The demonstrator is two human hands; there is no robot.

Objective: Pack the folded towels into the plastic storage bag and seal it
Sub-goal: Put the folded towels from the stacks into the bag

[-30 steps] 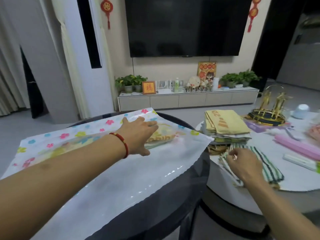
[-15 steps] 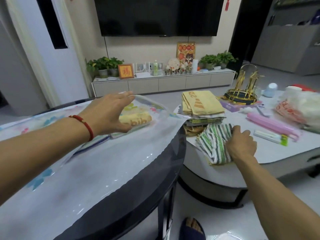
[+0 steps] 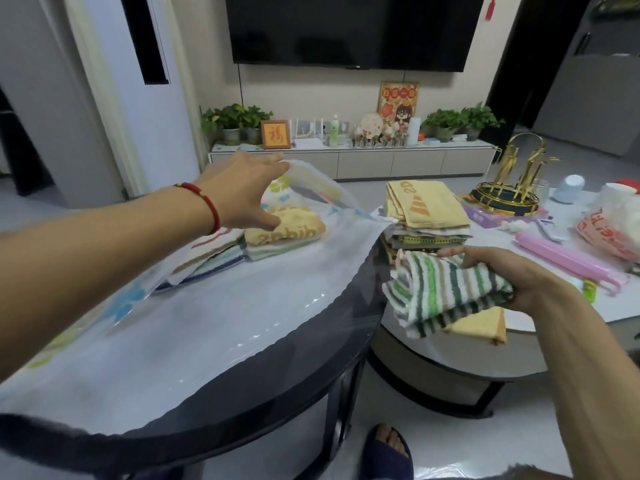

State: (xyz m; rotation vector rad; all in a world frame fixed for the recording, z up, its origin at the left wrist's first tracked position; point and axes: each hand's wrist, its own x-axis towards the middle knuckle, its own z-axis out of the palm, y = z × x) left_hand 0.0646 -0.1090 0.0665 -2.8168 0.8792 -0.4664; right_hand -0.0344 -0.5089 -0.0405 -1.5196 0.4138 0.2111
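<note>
A large clear plastic storage bag [image 3: 214, 317] with flower prints lies across the dark round table [image 3: 322, 372]. My left hand [image 3: 247, 195] grips the bag's upper flap at its mouth and holds it lifted. Inside lie folded towels, a yellow one [image 3: 287, 230] on top and striped ones beside it. My right hand [image 3: 502, 271] holds a folded green-and-white striped towel [image 3: 446, 292] in the air between the two tables. A stack of folded towels [image 3: 426, 209], topped by a yellow one, sits on the white table [image 3: 485, 355].
The white table also carries a gold rack [image 3: 512, 188], a pink clip bar [image 3: 571, 261], a printed plastic bag [image 3: 613, 223] and small items. A TV cabinet [image 3: 349, 157] with plants stands behind. My sandalled foot [image 3: 388, 448] is on the floor between the tables.
My right hand has picked the striped towel up off the white table and brought it toward the bag. My left hand has raised the bag's flap higher, widening the mouth.
</note>
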